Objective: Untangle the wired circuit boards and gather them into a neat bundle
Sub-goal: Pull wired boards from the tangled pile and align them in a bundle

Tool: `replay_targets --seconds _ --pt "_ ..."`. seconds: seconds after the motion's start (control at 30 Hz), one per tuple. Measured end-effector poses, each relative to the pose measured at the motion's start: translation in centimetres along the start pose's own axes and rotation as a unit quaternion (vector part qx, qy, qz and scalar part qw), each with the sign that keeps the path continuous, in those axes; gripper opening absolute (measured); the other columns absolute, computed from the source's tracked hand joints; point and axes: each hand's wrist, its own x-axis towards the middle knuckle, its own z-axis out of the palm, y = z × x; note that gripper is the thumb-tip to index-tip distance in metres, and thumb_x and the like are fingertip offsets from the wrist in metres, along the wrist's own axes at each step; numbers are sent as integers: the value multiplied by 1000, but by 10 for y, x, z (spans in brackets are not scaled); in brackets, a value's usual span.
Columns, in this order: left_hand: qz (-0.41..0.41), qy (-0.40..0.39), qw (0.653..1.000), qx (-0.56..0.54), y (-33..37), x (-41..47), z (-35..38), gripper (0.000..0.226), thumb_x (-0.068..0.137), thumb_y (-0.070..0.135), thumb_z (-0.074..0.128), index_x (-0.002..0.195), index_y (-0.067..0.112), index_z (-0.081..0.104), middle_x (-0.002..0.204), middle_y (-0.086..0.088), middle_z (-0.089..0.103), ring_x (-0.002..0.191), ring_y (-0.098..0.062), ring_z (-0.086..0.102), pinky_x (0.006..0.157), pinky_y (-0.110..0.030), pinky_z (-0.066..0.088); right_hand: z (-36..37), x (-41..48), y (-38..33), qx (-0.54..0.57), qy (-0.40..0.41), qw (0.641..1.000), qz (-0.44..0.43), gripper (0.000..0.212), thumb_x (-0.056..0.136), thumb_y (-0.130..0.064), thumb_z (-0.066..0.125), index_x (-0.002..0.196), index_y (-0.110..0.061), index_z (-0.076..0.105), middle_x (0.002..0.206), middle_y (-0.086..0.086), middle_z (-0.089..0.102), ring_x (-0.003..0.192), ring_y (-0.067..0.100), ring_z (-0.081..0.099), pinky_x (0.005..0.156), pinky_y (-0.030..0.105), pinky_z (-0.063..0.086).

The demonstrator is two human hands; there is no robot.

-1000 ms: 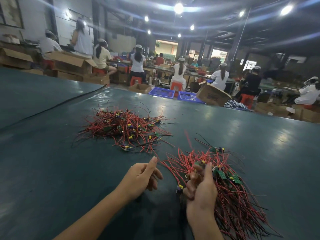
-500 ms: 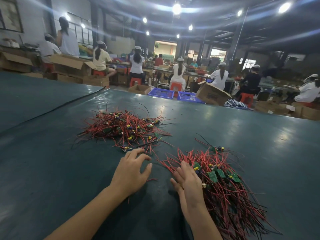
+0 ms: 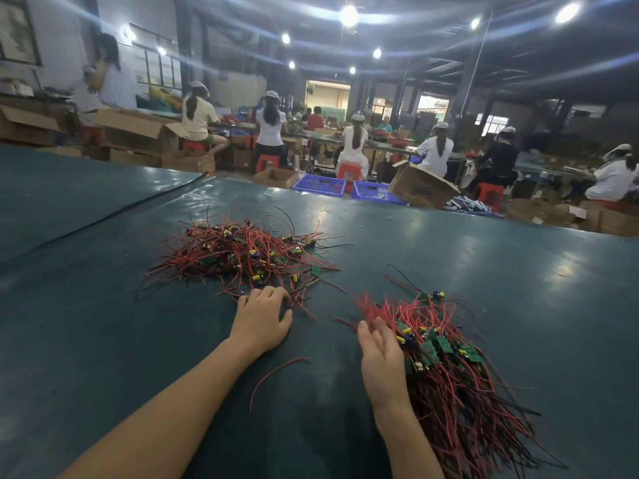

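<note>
Now the left hand bends its fingers onto the near edge of the tangled pile, far left; whether it grips, I cannot tell. The right hand lies flat-fingered against the neat bundle, near right. Best to tease one piece out slowly, lifting rather than yanking.

Factory floor: capped workers, cartons, benches.

A strip of bare table runs between the tangled pile on the left and the bundle on the right, and a hand could pass there. Stray wire ends from both poke into it. One loose red wire lies between the forearms. Bare table also stretches right of the bundle.
</note>
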Motion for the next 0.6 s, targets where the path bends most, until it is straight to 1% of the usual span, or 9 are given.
replay_targets --seconds 0.07,0.13,0.2,0.23,0.3,0.37,0.4,0.5,0.6 --pt "-25 22 999 -30 -5 0 -3 30 93 32 55 122 22 52 114 -1 60 110 -24 52 97 -39 39 -4 2 1 -19 25 999 -24 51 98 -26 55 146 -13 40 148 2 44 135 11 40 103 23 33" --pt "-37 43 996 -66 -10 -2 -5 29 94 25 57 122 19 57 106 -2 63 105 -24 55 95 -40 41 -6 2 2 -17 45 998 -36 43 98 -23 56 139 -12 48 140 1 52 128 11 49 99 19 38" --pt "-29 60 995 -77 -11 -7 -6 24 95 22 57 117 16 65 105 -2 64 103 -22 56 94 -38 40 -4 0 3 -8 49 998 -45 29 97 -20 58 125 -14 58 124 -1 63 109 3 59 84 7 44" --pt "-18 75 993 -84 -10 -11 -6 23 95 21 57 114 15 67 104 -2 64 101 -22 56 92 -38 39 -1 -3 2 -4 45 998 -49 20 96 -19 59 115 -17 62 114 -3 67 99 -1 62 77 7 47" --pt "12 119 986 -118 -4 -20 -9 20 94 17 59 111 14 70 100 -1 64 96 -21 56 89 -37 39 5 -9 3 -10 27 998 -59 9 95 -19 60 101 -18 67 97 -3 72 88 3 66 73 13 50" --pt "49 158 973 -162 4 -32 -14 19 93 12 61 109 11 71 95 0 63 89 -20 58 84 -37 45 11 -15 5 -45 1 996 -82 10 94 -21 62 94 -16 71 87 -3 74 83 7 68 73 16 51" --pt "71 169 965 -187 8 -39 -19 19 93 9 61 109 9 71 93 1 61 84 -17 58 79 -35 48 14 -18 6 -59 -12 994 -89 10 93 -21 64 92 -17 72 84 -3 74 81 8 68 73 16 51" --pt "154 167 945 -235 23 -59 -34 21 95 13 59 113 10 69 92 4 57 74 -10 56 66 -26 48 20 -26 7 -60 -49 993 -84 4 89 -24 68 89 -24 72 80 -5 74 77 9 68 71 20 52" --pt "244 134 936 -217 37 -72 -43 25 95 19 56 115 12 69 95 2 60 77 -13 59 67 -26 49 24 -32 2 -35 -65 993 -97 12 92 -21 65 84 -26 73 75 -3 73 65 10 66 60 21 50"
